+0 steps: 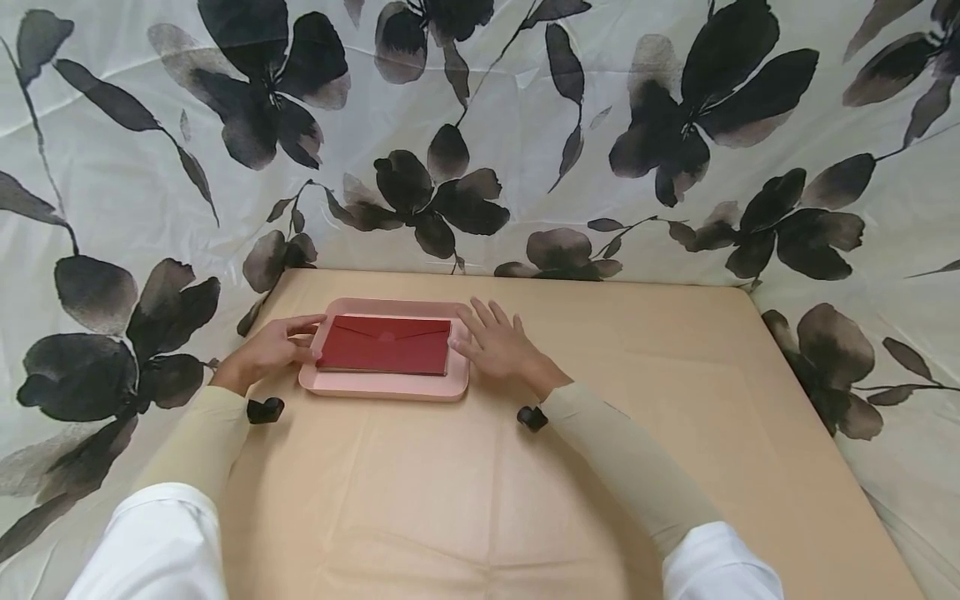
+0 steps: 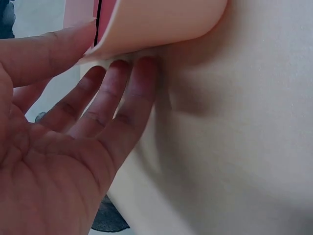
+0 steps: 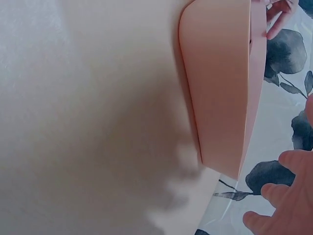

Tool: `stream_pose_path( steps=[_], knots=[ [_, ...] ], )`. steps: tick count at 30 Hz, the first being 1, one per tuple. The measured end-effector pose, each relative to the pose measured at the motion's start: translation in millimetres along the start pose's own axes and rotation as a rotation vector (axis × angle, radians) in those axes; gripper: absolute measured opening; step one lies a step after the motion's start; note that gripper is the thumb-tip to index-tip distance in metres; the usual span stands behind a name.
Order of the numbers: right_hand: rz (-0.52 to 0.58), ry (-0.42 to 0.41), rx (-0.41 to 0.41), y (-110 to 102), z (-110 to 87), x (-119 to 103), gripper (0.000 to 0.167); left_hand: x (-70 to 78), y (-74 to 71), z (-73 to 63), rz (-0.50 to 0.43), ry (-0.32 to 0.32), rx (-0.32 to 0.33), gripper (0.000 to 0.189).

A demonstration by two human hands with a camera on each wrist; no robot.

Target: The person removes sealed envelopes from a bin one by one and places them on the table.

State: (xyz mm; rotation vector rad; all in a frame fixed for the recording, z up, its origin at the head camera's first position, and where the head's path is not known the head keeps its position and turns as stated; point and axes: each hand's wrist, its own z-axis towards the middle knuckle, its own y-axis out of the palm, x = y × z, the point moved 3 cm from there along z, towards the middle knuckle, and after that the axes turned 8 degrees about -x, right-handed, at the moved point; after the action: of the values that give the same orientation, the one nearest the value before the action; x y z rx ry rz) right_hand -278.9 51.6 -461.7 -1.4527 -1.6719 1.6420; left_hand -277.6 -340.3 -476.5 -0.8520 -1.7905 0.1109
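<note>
A pink rectangular tray [image 1: 382,386] with rounded corners sits toward the back of the table. Flat inside it lies a dark red envelope [image 1: 384,348], its pointed flap facing up. My left hand [image 1: 266,354] grips the tray's left end; in the left wrist view the thumb is at the rim and the other fingers curl beneath the tray's edge. Fingers spread, my right hand [image 1: 506,346] hovers by the right end of the tray. The right wrist view shows these fingers [image 3: 276,196] apart from the tray wall [image 3: 220,83], holding nothing.
A tan cover with faint creases lies over the table [image 1: 420,492]. Behind and around it hangs white cloth [image 1: 555,167] printed with dark flowers. Each wrist carries a small black device, on the left [image 1: 266,410] and on the right [image 1: 532,418].
</note>
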Motion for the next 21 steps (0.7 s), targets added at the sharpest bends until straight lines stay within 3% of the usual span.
stream_pose_path(
  steps=[11,21],
  knots=[
    [0.053,-0.020,-0.038,-1.0,2.6,-4.6,0.078,-8.8,-2.8,4.2,-0.164,-0.054,-0.107,0.085],
    [0.071,-0.039,-0.029,2.8,5.5,-6.6,0.079,-8.6,-3.7,1.5,-0.174,-0.103,-0.109,0.087]
  ],
)
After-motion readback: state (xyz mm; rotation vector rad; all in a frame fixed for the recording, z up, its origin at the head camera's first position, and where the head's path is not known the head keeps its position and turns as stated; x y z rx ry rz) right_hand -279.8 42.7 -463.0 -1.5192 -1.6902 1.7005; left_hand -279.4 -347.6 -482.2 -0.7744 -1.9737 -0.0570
